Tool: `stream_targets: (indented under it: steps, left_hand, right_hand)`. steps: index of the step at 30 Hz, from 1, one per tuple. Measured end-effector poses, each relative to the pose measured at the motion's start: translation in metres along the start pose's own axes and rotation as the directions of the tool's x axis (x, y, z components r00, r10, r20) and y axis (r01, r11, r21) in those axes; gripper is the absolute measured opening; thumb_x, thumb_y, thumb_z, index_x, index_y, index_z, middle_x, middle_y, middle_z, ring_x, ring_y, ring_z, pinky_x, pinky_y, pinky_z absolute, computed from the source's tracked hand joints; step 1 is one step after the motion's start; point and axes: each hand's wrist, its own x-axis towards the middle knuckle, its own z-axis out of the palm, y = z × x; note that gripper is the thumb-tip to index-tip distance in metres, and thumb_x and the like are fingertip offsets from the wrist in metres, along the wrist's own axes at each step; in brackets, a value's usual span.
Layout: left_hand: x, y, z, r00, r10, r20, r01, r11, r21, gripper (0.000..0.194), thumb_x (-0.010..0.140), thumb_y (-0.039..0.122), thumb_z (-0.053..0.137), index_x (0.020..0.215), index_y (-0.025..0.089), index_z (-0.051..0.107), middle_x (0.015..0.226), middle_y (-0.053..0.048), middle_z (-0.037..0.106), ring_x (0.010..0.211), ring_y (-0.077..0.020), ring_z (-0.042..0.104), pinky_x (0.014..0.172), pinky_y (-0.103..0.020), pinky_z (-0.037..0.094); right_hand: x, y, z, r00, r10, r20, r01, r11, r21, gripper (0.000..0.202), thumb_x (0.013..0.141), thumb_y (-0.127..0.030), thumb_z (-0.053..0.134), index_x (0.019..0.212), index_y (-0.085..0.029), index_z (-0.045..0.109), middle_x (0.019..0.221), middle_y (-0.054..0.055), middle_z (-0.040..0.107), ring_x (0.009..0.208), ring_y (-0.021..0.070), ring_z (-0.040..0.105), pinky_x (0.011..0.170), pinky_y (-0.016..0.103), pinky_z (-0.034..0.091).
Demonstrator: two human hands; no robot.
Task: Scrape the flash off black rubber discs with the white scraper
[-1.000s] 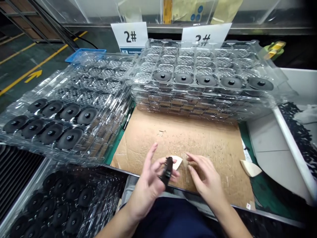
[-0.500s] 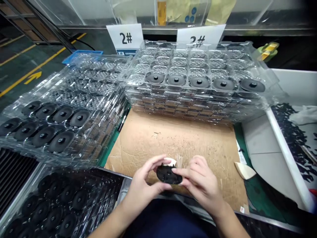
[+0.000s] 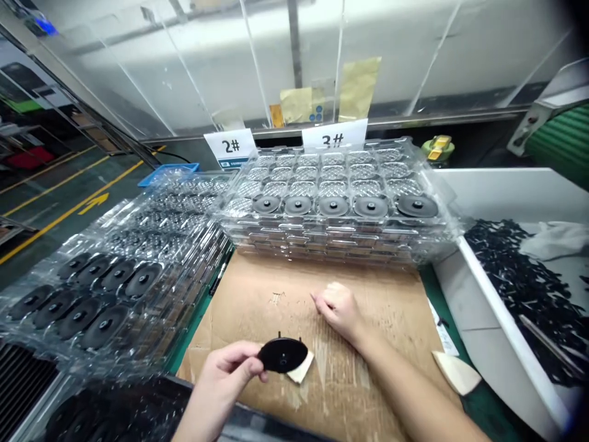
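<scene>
My left hand (image 3: 226, 371) pinches a flat black oval part (image 3: 283, 354) by its left edge, holding it level just above the cardboard sheet (image 3: 368, 319). A small cream wedge (image 3: 301, 370) lies on the cardboard under the part. My right hand (image 3: 338, 307) rests farther out on the cardboard with its fingers curled in; nothing shows in it. Beyond it stands a stack of clear plastic trays (image 3: 340, 236), the top one holding a front row of the same black parts (image 3: 334, 206).
A second stack of clear trays (image 3: 115, 270) with black parts slants at the left. A white bin (image 3: 478, 288) of black scraps stands at the right. Another cream wedge (image 3: 453, 371) lies by the cardboard's right edge. Signs 2# (image 3: 230, 147) and 3# (image 3: 334, 136) stand behind.
The view has tilted upward. My right hand let go of the black part and moved forward onto the cardboard; my left hand alone now holds the part, lying flat.
</scene>
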Motion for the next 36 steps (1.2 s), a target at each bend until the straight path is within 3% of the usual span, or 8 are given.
stream_targets:
  steps: [3,6,10,14,19,24,31,36]
  left_hand:
    - [0.023,0.032,-0.018,0.974,0.223,-0.040,-0.189,0.895,0.404,0.011,0.074,0.031,0.062,0.079,0.027,0.071,0.090,0.000,0.070,0.085,-0.0139,0.063,0.078,-0.020,0.045]
    - [0.059,0.077,-0.040,0.824,0.558,0.097,-0.376,0.412,0.830,0.019,0.079,0.035,0.055,0.088,0.028,0.069,0.102,0.000,0.067,0.093,-0.0153,0.060,0.085,-0.027,0.045]
    - [0.124,0.135,-0.065,0.740,0.670,0.055,-0.275,0.227,0.934,0.024,0.078,0.038,0.054,0.079,0.022,0.070,0.106,-0.005,0.065,0.102,-0.0215,0.054,0.095,-0.036,0.036]
    - [0.192,0.163,-0.082,0.833,0.548,0.081,-0.200,0.161,0.966,0.024,0.078,0.037,0.054,0.075,0.018,0.068,0.105,-0.007,0.065,0.100,-0.0218,0.057,0.092,-0.037,0.040]
    - [0.234,0.157,-0.095,0.907,0.396,0.142,-0.209,0.130,0.969,0.030,0.084,0.039,0.048,0.093,0.015,0.063,0.106,-0.008,0.064,0.103,-0.0188,0.057,0.091,-0.041,0.042]
    - [0.195,0.142,-0.093,0.845,0.515,0.147,-0.201,0.051,0.978,0.051,0.087,0.048,0.029,0.111,0.013,0.058,0.125,-0.009,0.051,0.118,-0.0240,0.044,0.098,-0.042,0.033]
    - [0.060,0.102,-0.083,0.746,0.616,0.252,-0.249,-0.094,0.964,0.033,0.084,0.028,0.040,0.114,0.026,0.054,0.131,0.000,0.045,0.120,-0.0204,0.042,0.102,-0.041,0.032]
    - [-0.017,0.040,-0.107,0.788,0.504,0.355,-0.303,-0.184,0.935,0.022,0.076,0.018,0.046,0.082,0.029,0.064,0.129,0.005,0.050,0.120,-0.0228,0.043,0.095,-0.040,0.041]
  right_hand:
    - [-0.002,0.021,0.007,0.997,0.079,0.005,-0.079,0.997,-0.004,0.051,0.090,-0.037,0.039,0.044,-0.015,0.048,0.043,-0.002,0.045,0.046,0.0086,0.040,0.056,0.025,0.032]
    - [-0.004,0.027,0.008,0.985,0.173,0.005,-0.173,0.985,0.026,0.053,0.093,-0.039,0.033,0.050,-0.015,0.053,0.046,-0.002,0.051,0.048,0.0086,0.048,0.057,0.024,0.037]
    - [-0.001,0.027,0.006,0.971,0.235,0.052,-0.238,0.970,0.050,0.054,0.093,-0.040,0.034,0.051,-0.015,0.056,0.049,-0.002,0.055,0.052,0.0090,0.053,0.060,0.024,0.041]
    - [0.000,0.027,0.007,0.966,0.244,0.090,-0.248,0.968,0.038,0.049,0.091,-0.040,0.039,0.051,-0.016,0.057,0.051,-0.002,0.058,0.055,0.0099,0.055,0.063,0.026,0.041]
    - [0.000,0.026,0.006,0.968,0.232,0.095,-0.237,0.970,0.046,0.047,0.091,-0.038,0.040,0.053,-0.016,0.058,0.054,-0.001,0.060,0.058,0.0101,0.056,0.064,0.026,0.042]
    - [0.001,0.026,0.004,0.977,0.200,0.075,-0.205,0.976,0.070,0.047,0.091,-0.036,0.038,0.055,-0.016,0.059,0.054,-0.001,0.060,0.057,0.0096,0.057,0.063,0.025,0.042]
    - [-0.004,0.027,-0.004,0.991,0.122,-0.058,-0.121,0.992,0.023,0.047,0.091,-0.033,0.038,0.053,-0.016,0.059,0.053,0.000,0.057,0.056,0.0111,0.053,0.062,0.025,0.036]
    - [-0.009,0.025,-0.019,0.987,0.066,-0.148,-0.074,0.996,-0.049,0.044,0.091,-0.028,0.039,0.054,-0.016,0.058,0.051,0.001,0.054,0.053,0.0106,0.050,0.060,0.025,0.033]
